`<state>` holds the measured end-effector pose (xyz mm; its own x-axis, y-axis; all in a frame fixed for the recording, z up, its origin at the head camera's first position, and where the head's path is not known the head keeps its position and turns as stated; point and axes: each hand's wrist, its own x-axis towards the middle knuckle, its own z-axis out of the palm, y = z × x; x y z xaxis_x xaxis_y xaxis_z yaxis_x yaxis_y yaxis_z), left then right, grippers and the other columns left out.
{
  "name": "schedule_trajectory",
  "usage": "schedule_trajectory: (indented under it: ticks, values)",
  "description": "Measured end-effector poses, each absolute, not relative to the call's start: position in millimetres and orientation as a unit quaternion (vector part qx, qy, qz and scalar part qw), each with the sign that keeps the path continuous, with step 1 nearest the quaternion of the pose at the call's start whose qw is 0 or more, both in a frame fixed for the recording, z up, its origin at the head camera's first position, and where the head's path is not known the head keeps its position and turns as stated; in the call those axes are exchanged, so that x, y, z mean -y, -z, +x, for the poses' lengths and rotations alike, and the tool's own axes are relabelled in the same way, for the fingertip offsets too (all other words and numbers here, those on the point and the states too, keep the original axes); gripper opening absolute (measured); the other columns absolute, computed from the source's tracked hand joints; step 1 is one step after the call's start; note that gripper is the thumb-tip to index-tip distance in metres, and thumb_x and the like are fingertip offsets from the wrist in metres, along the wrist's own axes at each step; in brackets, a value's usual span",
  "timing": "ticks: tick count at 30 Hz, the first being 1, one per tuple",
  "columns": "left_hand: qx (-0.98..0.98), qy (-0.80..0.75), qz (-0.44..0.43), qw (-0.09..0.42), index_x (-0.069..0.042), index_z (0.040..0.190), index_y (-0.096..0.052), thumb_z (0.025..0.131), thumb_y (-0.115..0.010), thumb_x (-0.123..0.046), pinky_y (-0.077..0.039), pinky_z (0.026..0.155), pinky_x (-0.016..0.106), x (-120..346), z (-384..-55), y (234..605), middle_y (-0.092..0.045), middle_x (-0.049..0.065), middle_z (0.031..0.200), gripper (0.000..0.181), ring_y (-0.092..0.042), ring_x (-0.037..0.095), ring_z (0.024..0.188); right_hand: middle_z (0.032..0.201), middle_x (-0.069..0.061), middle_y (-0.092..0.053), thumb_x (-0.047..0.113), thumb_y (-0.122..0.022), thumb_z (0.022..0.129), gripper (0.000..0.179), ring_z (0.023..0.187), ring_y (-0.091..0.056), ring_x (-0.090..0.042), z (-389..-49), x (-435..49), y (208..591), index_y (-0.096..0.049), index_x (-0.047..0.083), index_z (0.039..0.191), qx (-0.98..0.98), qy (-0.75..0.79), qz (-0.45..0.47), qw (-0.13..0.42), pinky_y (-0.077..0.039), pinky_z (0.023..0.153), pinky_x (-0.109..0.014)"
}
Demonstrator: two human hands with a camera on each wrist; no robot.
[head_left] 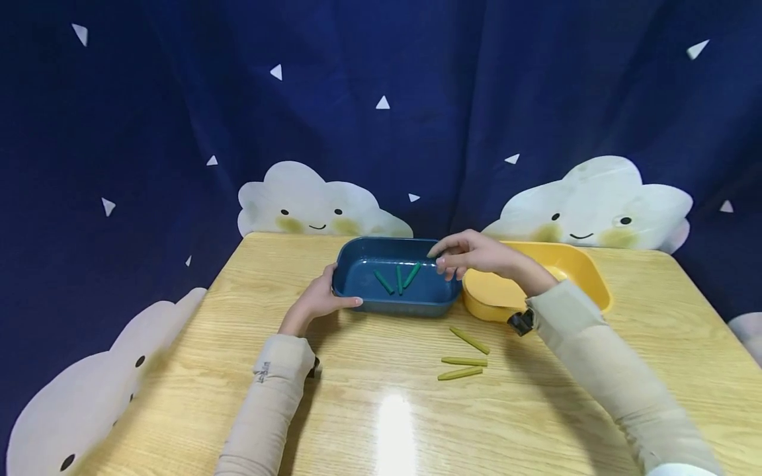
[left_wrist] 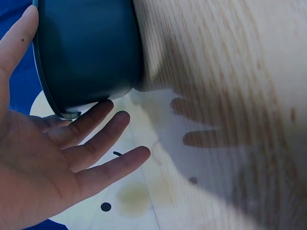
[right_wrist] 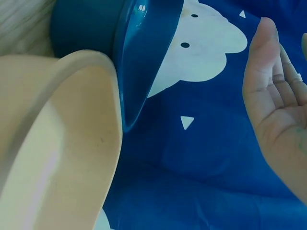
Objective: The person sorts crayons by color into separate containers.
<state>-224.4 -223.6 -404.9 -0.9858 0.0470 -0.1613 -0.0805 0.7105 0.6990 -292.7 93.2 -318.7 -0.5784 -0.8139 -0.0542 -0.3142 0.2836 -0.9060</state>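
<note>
Three green crayons (head_left: 399, 280) lie in a dark blue bin (head_left: 411, 309) at the far side of the table. At the bin's left end is my left hand (head_left: 318, 295), its thumb along the front rim. The left wrist view shows the fingers (left_wrist: 103, 160) spread and nearly straight beside the bin's wall. Over the bin's right end hovers my right hand (head_left: 476, 254), fingers loosely bent and nothing between them. Three yellow crayons (head_left: 464, 361) lie on the wooden table (head_left: 357, 396) in front of the bins.
A yellow bin (head_left: 586, 271) stands against the right side of the blue bin, partly covered by my right forearm. Behind the table's back edge hangs a dark blue curtain (head_left: 333, 119) with clouds and white triangles.
</note>
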Motion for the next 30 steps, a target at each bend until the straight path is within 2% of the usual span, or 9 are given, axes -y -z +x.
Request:
schedule_trajectory:
  ticks: [5,16,30]
  values:
    - [-0.921,-0.379,-0.015,0.088,0.001,0.144,-0.010,0.075,-0.074,-0.033,-0.029,0.101,0.049,222.0,-224.5,404.9,-0.025,0.026,0.143,0.100,-0.031,0.038,0.127,0.089,-0.012,-0.064,0.012,-0.052,0.093,0.033,0.076,-0.061,-0.025,-284.0,-111.5,319.3,-0.052,-0.009,0.118,-0.765,0.461,-0.368,0.258,-0.052,0.066,-0.032]
    - [-0.927,-0.362,-0.022,0.097,0.000,0.144,-0.009,0.075,-0.074,-0.036,-0.029,0.101,0.049,221.3,-225.6,402.2,-0.026,0.025,0.143,0.101,-0.031,0.038,0.127,0.093,-0.024,-0.060,0.010,-0.052,0.092,0.033,0.078,-0.062,-0.029,-269.0,-145.3,322.0,-0.051,-0.010,0.118,-0.789,0.455,-0.337,0.237,-0.051,0.067,-0.033]
    - [-0.928,-0.362,0.001,0.087,-0.001,0.145,-0.003,0.077,-0.072,-0.037,-0.028,0.101,0.051,225.0,-223.7,404.6,-0.020,0.026,0.145,0.104,-0.027,0.039,0.129,0.092,-0.028,-0.059,0.010,-0.052,0.093,0.031,0.077,-0.063,-0.030,-260.0,-181.0,332.5,-0.052,-0.010,0.116,-0.792,0.467,-0.330,0.213,-0.052,0.065,-0.033]
